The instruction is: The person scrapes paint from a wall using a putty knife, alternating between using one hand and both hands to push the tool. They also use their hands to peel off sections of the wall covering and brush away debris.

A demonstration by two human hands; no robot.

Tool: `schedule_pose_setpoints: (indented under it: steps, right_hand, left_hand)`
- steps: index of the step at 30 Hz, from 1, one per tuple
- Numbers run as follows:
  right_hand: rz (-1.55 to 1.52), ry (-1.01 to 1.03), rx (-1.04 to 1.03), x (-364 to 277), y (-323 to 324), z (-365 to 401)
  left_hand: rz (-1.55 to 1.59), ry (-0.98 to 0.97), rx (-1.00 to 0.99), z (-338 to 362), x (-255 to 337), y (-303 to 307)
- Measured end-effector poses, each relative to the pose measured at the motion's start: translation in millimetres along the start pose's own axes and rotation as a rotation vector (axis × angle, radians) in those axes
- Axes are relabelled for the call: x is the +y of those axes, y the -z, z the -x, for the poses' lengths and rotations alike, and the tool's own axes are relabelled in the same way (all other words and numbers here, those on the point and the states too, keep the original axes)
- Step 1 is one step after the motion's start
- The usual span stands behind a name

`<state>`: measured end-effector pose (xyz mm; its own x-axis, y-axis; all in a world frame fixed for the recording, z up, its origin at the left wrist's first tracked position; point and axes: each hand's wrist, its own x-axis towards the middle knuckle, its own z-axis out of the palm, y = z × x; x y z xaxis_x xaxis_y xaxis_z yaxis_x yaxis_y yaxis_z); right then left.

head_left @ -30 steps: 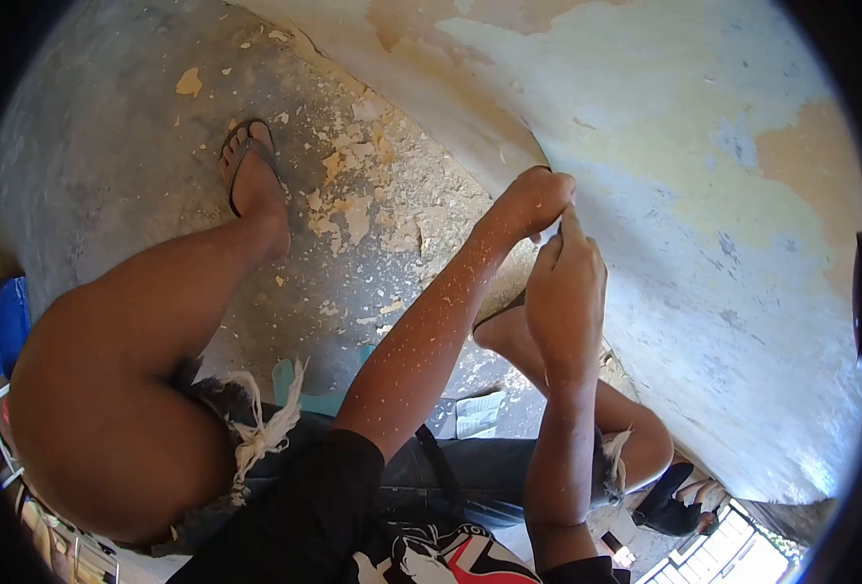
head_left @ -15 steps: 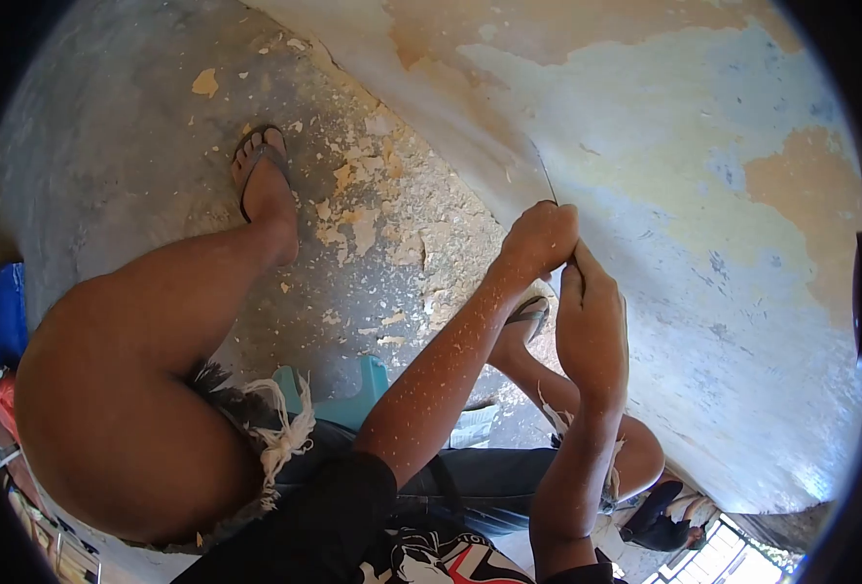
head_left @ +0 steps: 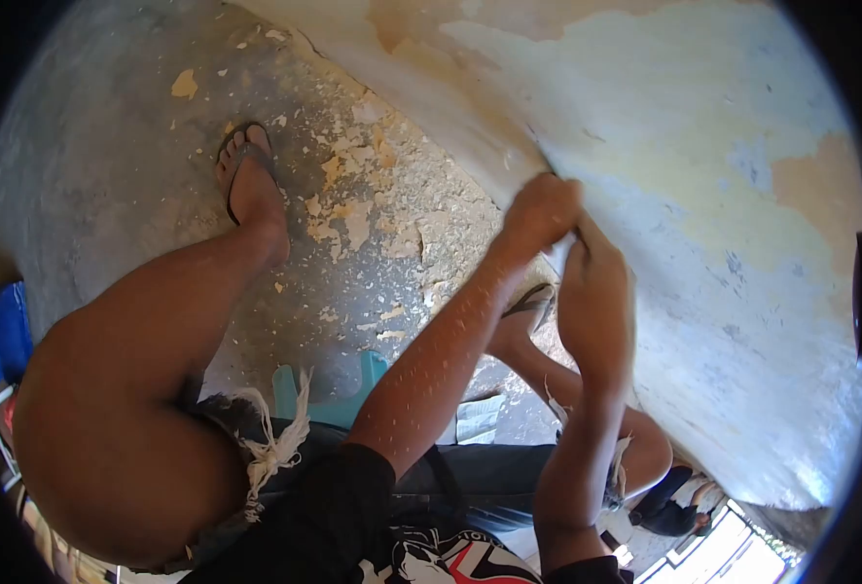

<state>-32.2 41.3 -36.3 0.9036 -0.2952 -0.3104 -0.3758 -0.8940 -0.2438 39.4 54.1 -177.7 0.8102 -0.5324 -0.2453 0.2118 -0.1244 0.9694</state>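
My left hand (head_left: 544,212) is closed in a fist close to the peeling wall (head_left: 703,195). Against it, from the right, presses my right hand (head_left: 594,292), its fingers curled and meeting the left ones. Both seem to grip one slim tool, mostly hidden in the fingers. A thin dark edge (head_left: 540,146) shows just beyond the left knuckles, against the wall's surface; its kind cannot be made out. Pale flecks dot the left forearm. Bare patches of tan and bluish white mark the wall.
Paint flakes (head_left: 358,219) litter the concrete floor (head_left: 110,165) along the wall's foot. A teal plastic stool (head_left: 348,399) is under me, and folded paper (head_left: 480,419) lies nearby. Another person (head_left: 669,506) is at the lower right. Something blue (head_left: 1,331) stands far left.
Both hands have shifted slightly up along the wall, still together, and are a little blurred. The camera view has tilted slightly.
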Motion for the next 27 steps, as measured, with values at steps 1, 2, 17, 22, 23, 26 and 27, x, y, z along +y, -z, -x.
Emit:
schedule_pose_setpoints:
  steps: [1,2,17,22,23,26,27]
  right_hand:
    - [-0.003,-0.034,-0.094,0,-5,-9]
    - [0.058,0.077,-0.034,12,-23,-14]
    - [0.025,0.091,0.095,-5,-22,3]
    - [-0.034,0.127,0.076,8,-41,-7]
    - [-0.061,0.075,0.082,4,-31,1]
    - [0.006,0.045,0.008,14,-54,-26]
    - [0.055,0.038,-0.093,13,-60,-32]
  left_hand:
    - [-0.056,-0.022,-0.084,4,-5,10]
    - [-0.058,0.037,-0.001,9,-8,16]
    - [-0.019,-0.079,0.151,-12,-33,-6]
    - [-0.169,-0.241,0.31,-12,-59,-7]
    - [-0.242,-0.258,0.48,-8,-52,-19]
    - [-0.072,0.128,0.167,-12,-53,10]
    - [-0.22,0.052,-0.007,-14,-63,17]
